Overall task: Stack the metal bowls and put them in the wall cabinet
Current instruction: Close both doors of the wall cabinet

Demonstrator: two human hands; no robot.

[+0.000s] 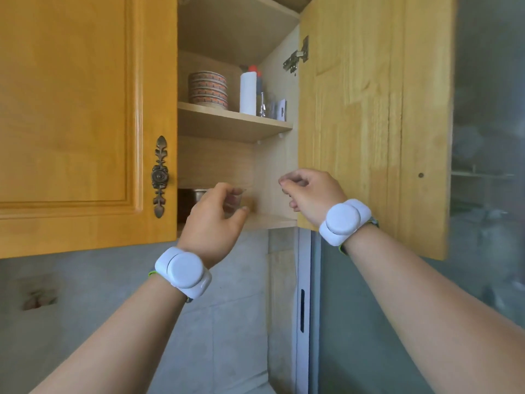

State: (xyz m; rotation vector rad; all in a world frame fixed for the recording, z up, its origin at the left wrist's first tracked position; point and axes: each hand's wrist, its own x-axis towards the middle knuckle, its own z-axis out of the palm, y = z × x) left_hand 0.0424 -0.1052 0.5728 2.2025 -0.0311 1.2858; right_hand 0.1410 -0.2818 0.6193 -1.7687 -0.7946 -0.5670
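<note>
The wall cabinet (272,155) stands with its right door (369,115) swung wide. On the bottom shelf (278,221) the rim of a metal bowl (199,191) shows at the far left; the closed left door and my left hand hide most of it. My left hand (216,220) is raised in front of that shelf just right of the bowl, fingers spread and blurred, holding nothing. My right hand (309,194) hovers at the cabinet's right inner wall, fingers loosely curled and empty. Both wrists wear white bands.
The closed left door (85,109) has an ornate metal handle (160,176). On the middle shelf stand a stack of patterned bowls (208,91), a white bottle (248,92) and small glass items. Grey tiled wall lies below, and a window frame (303,308) to the right.
</note>
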